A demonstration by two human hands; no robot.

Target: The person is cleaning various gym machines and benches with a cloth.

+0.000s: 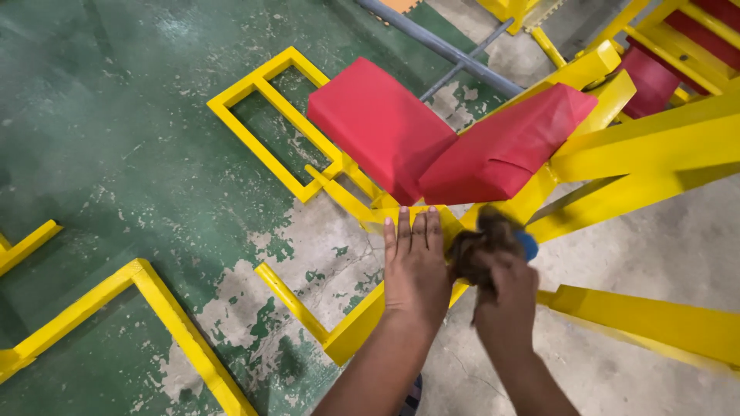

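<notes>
Your left hand (416, 266) lies flat, fingers together, on the glossy yellow steel frame (362, 320) below two smooth red padded cushions (385, 123). Your right hand (505, 296) has fingers clamped on a dark, crumpled rag (478, 246) against the frame, above the worn green-painted concrete floor (116, 154).

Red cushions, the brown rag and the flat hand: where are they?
Red cushions (381, 127), head view, top face of the left one.
Brown rag (476, 248), head view, the bunched middle, gripped by the right hand (505, 296).
Left hand (415, 266), head view, its back, lying flat on the yellow frame (640, 146).
</notes>
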